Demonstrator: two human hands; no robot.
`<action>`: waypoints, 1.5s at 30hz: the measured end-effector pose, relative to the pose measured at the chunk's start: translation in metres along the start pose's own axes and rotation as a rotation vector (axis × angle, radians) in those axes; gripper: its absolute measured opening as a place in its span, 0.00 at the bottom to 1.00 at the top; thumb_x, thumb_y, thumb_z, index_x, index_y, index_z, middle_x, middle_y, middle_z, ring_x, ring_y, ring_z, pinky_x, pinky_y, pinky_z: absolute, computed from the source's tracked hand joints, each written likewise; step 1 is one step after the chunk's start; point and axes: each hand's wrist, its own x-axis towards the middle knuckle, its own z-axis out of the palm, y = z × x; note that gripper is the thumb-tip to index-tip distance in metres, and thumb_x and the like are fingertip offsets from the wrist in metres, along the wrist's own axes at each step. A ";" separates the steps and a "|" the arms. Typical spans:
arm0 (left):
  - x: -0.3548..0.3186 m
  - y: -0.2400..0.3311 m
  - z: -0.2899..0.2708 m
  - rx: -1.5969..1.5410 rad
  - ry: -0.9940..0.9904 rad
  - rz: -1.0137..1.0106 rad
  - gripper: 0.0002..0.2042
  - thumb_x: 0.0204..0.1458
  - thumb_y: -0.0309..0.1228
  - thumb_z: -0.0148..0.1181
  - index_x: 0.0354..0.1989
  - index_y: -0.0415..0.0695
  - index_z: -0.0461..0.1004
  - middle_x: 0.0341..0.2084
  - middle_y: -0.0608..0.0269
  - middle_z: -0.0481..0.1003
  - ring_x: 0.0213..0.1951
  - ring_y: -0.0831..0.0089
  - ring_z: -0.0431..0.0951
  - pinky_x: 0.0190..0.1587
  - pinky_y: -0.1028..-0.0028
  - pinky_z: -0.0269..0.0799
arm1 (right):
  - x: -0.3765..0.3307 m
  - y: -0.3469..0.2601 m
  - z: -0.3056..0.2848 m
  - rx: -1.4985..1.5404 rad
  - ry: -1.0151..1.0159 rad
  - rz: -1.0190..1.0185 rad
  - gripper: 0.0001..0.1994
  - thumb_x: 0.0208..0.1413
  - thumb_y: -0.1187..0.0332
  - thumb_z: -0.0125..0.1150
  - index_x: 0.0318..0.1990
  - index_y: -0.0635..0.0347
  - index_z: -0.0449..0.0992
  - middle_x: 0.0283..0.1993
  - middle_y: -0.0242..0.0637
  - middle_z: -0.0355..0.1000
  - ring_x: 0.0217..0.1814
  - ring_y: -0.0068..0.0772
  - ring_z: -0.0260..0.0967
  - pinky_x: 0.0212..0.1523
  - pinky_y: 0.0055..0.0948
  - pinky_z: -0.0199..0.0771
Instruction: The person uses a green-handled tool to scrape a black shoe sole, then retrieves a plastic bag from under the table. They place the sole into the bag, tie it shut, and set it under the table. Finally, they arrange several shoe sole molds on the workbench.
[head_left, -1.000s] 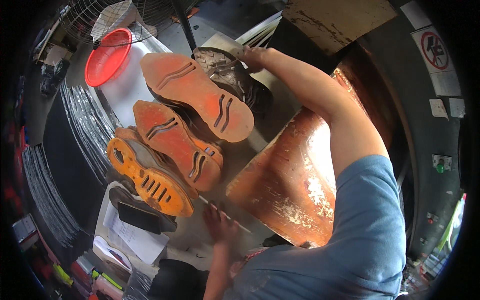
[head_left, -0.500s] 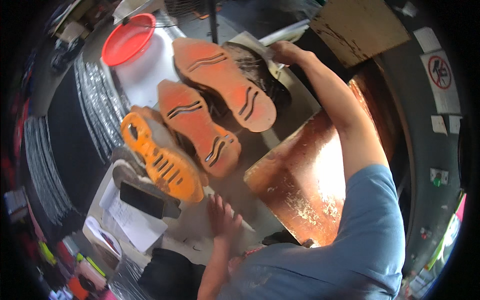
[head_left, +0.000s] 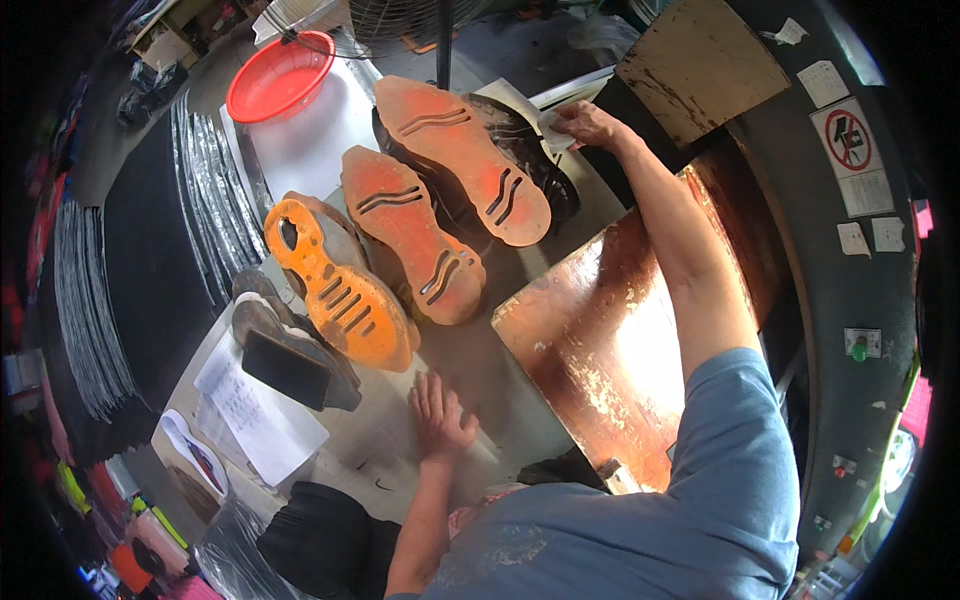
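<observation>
At the far side of the table, my right hand (head_left: 588, 124) is closed on a small crumpled white piece (head_left: 553, 131), paper or cloth; I cannot tell which. My left hand (head_left: 440, 415) lies flat on the pale tabletop (head_left: 385, 430), fingers stretched out, holding nothing. Just beyond it stands an orange sole-shaped block (head_left: 345, 305) with slots. Two red-orange sole-shaped blocks, a nearer one (head_left: 405, 225) and a farther one (head_left: 465, 150), have wavy slots in their tops. Behind the farther one, next to my right hand, sits a black object (head_left: 520, 140), partly hidden.
A worn brown board (head_left: 590, 340) lies right of the blocks. On the left are a dark phone (head_left: 285, 370), a written sheet (head_left: 260, 420) and a pale sole-shaped piece (head_left: 195, 450). A red basin (head_left: 280, 78) and a wire fan (head_left: 400, 20) stand at the back.
The view has shifted a little and is sharper. My right hand remains at the far side, its white piece now plainer to see. My left hand still rests on the tabletop.
</observation>
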 end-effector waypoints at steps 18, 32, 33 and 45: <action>-0.011 0.007 -0.012 -0.070 0.057 -0.066 0.31 0.58 0.51 0.58 0.63 0.40 0.72 0.75 0.45 0.53 0.78 0.53 0.43 0.78 0.53 0.38 | -0.114 -0.086 0.059 0.439 0.128 -0.437 0.16 0.71 0.62 0.57 0.59 0.60 0.76 0.50 0.31 0.78 0.45 0.21 0.72 0.43 0.23 0.73; -0.089 0.087 -0.207 -1.872 0.597 -0.210 0.16 0.70 0.42 0.53 0.54 0.44 0.76 0.43 0.65 0.79 0.44 0.77 0.80 0.49 0.72 0.81 | -0.449 -0.228 0.321 -0.036 -0.022 -0.952 0.12 0.64 0.76 0.57 0.54 0.67 0.75 0.48 0.45 0.73 0.48 0.41 0.72 0.51 0.35 0.74; -0.105 0.086 -0.215 -1.903 0.596 -0.233 0.17 0.70 0.43 0.55 0.54 0.42 0.76 0.42 0.64 0.79 0.42 0.78 0.81 0.46 0.74 0.81 | -0.460 -0.235 0.331 -0.095 0.015 -0.999 0.12 0.63 0.75 0.58 0.53 0.66 0.76 0.50 0.47 0.73 0.47 0.44 0.71 0.50 0.37 0.73; -0.218 0.052 -0.291 -1.419 0.721 -0.419 0.14 0.69 0.31 0.54 0.57 0.36 0.76 0.47 0.59 0.80 0.45 0.73 0.82 0.44 0.75 0.81 | -0.537 -0.270 0.393 0.114 0.006 -1.331 0.33 0.55 0.80 0.69 0.69 0.63 0.65 0.61 0.53 0.66 0.60 0.50 0.69 0.56 0.39 0.74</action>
